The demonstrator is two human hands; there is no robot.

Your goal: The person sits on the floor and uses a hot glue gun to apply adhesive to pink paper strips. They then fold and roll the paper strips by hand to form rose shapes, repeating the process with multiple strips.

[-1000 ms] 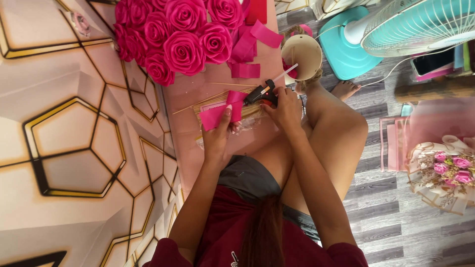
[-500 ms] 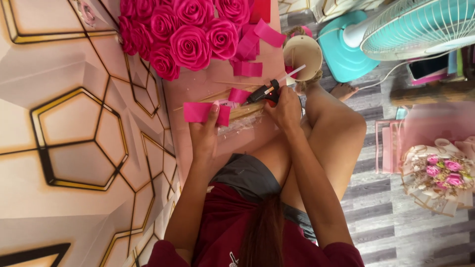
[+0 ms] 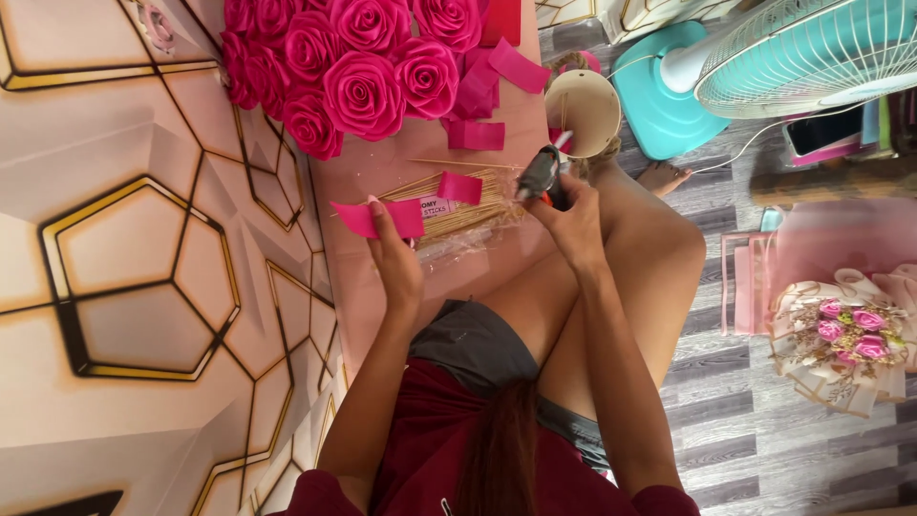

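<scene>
The left hand (image 3: 396,268) pinches a pink ribbon strip (image 3: 377,218) by its lower edge, holding it just left of the bundle of wooden sticks (image 3: 458,205). The strip looks light, thin and floppy, so a hold near one end between thumb and fingertips should steady it; squeezing harder would only crease it. The right hand (image 3: 573,225), just right of the bundle, has its grip closed round a dark glue gun (image 3: 540,174), nozzle pointing away from the person. One more cut strip (image 3: 460,187) lies on the bundle, and about four loose strips (image 3: 478,134) sit beyond it beside the cluster of pink roses (image 3: 353,67), roughly ten blooms, though the edge cuts some off.
</scene>
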